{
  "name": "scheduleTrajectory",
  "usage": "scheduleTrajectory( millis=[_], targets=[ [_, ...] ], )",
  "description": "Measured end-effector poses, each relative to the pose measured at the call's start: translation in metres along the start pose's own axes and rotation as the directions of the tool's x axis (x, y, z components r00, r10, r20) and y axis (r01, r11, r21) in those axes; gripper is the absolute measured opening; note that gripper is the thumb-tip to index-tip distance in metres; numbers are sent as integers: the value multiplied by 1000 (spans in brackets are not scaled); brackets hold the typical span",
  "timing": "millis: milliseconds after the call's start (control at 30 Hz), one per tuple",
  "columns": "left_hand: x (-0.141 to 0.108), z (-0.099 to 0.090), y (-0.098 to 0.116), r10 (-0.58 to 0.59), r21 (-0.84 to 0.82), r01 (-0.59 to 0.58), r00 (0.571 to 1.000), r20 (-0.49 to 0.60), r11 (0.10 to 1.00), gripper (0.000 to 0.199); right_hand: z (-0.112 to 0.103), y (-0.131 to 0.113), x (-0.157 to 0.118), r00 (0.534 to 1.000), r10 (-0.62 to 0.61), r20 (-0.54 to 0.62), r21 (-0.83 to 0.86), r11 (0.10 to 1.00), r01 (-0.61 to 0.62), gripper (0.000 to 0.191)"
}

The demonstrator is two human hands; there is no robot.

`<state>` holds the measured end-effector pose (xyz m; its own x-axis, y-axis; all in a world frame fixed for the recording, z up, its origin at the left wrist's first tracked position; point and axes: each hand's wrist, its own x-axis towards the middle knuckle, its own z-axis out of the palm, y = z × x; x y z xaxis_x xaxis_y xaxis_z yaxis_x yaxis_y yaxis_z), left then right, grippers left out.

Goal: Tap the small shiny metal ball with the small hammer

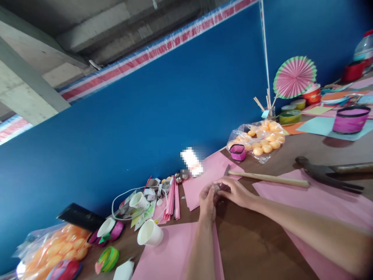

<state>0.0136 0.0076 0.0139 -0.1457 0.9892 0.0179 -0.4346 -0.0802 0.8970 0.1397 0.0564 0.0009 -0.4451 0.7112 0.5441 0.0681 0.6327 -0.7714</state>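
My left hand (207,200) and my right hand (233,191) meet over the brown table (247,241), fingers closed together. Between their fingertips is a small shiny silvery ball (216,188), partly hidden by the fingers; both hands seem to grip it. Similar silvery balls (178,178) lie by the blue wall, left of a pink paper sheet (204,175). Just beyond my right hand rests a small hammer (268,178) with a pale wooden handle.
A claw hammer (326,173) lies at the right. Paper cups (150,233), pink strips (171,202) and a looped white cable (115,204) are on the left. Bags of orange balls (60,249) stand at the far left and against the blue wall (145,128). A paper fan (295,77) stands behind.
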Motion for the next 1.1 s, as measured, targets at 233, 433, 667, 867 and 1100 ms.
scheduleTrajectory(
  millis=[233, 433, 667, 867, 1100],
  targets=[
    [0, 0, 0, 25, -23, -26, 999, -21, 999, 31, -1, -2, 2, 999, 48, -18, 21, 999, -47, 32],
    [1, -2, 0, 20, -32, -22, 999, -42, 999, 35, -4, -6, 4, 995, 92, -39, 62, 994, -90, 33],
    [-1, -1, 0, 34, -12, -34, 999, -5, 999, 31, -5, -3, 7, 975, 220, -7, 214, 953, -214, 29],
    [-3, 0, 1, 33, 26, -33, 999, 2, 999, 34, -6, -1, 8, 966, 256, 18, 288, 924, -251, 28],
    [-3, 0, 1, 23, 27, -22, 999, -39, 999, 36, -6, 2, 8, 965, 254, 65, 350, 900, -260, 33]
  ],
)
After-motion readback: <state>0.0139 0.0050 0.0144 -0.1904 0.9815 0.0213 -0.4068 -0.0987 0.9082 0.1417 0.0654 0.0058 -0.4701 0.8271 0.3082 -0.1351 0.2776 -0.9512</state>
